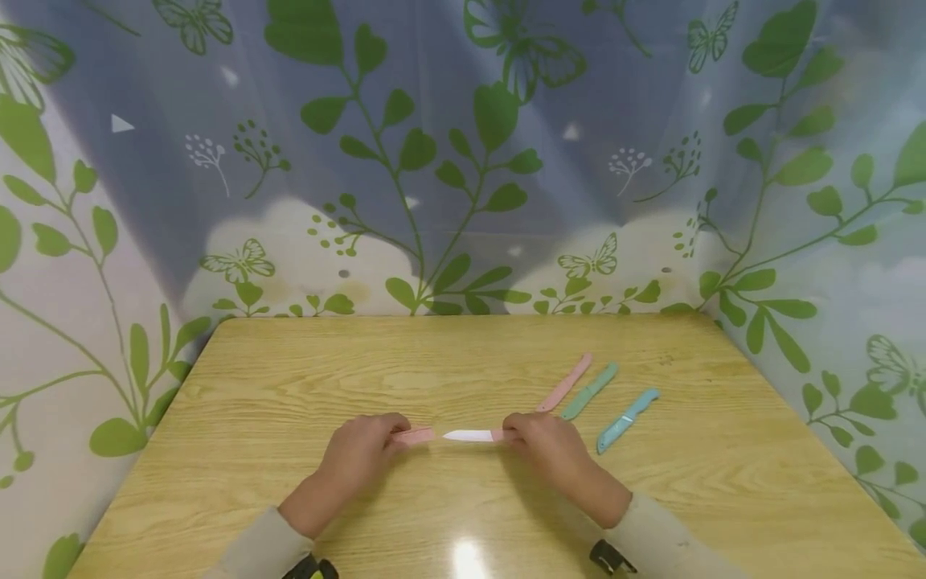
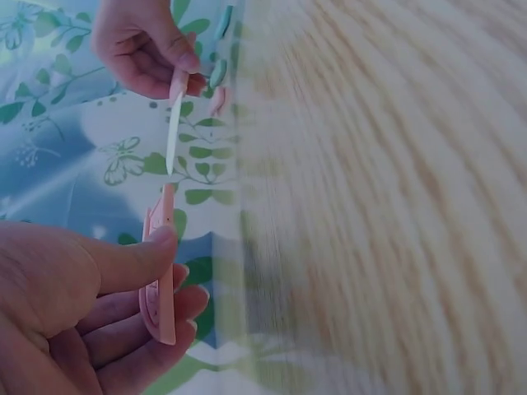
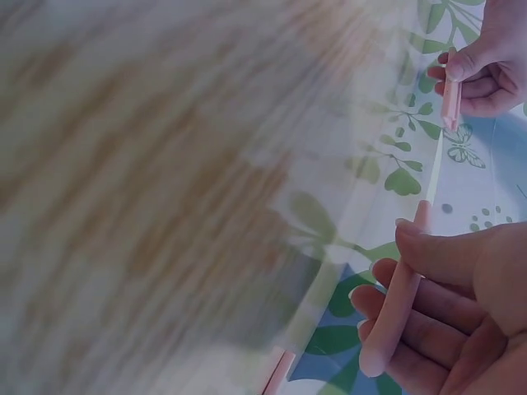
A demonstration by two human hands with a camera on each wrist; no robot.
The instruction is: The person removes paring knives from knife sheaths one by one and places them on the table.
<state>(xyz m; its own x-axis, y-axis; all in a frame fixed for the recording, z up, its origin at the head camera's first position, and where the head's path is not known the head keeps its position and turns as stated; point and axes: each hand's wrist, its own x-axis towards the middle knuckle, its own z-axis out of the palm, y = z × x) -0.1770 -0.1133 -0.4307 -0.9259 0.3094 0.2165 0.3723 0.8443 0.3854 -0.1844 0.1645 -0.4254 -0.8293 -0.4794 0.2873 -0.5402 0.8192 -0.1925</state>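
Observation:
The left hand [image 1: 362, 450] pinches a pink sheath [image 1: 415, 436] between thumb and fingers; in the left wrist view the sheath [image 2: 167, 271] has its open end towards the blade. A small knife with a white blade [image 1: 468, 436] is held by its pink handle in the right hand [image 1: 553, 450]. Its tip points at the sheath, with a small gap between them in the head view. The right wrist view shows the handle [image 3: 395, 309] lying across the fingers under the thumb. Both hands are low over the table.
On the wooden table [image 1: 289, 362], right of the hands, lie a pink knife [image 1: 567, 383], a green knife [image 1: 590, 392] and a blue knife [image 1: 627, 420], side by side at a slant. Behind the table hangs a curtain [image 1: 448, 209] with green leaves and butterflies.

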